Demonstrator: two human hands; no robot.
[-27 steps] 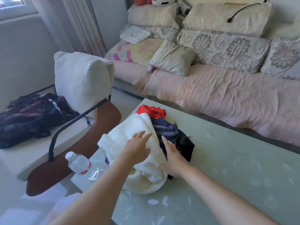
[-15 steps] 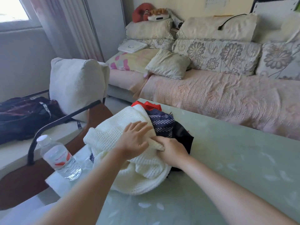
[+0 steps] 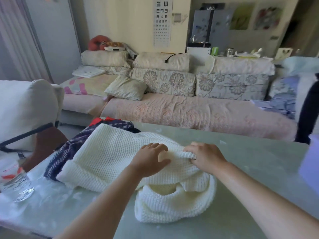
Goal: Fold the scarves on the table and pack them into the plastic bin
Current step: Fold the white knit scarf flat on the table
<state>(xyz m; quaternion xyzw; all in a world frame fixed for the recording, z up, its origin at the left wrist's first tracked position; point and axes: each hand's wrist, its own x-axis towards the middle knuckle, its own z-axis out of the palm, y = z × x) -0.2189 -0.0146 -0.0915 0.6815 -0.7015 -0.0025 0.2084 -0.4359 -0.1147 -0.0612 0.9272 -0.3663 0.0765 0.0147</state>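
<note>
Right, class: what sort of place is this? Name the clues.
Most likely a home living room: a cushioned sofa behind the table, an eye chart on the wall.

Daylit living room
A pink-covered sofa [image 3: 189, 114] with floral cushions [image 3: 162, 81] stands against a cream wall [image 3: 120, 23] bearing an eye chart [image 3: 162, 21]; a curtain [image 3: 10, 40] hangs left, a white-cushioned chair [image 3: 25, 109] beside the pale green table [image 3: 250, 161].

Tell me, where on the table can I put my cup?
The bare table to the right of the right hand and white scarf is free. The left side is crowded: the striped scarf and the water bottle sit there.
</note>
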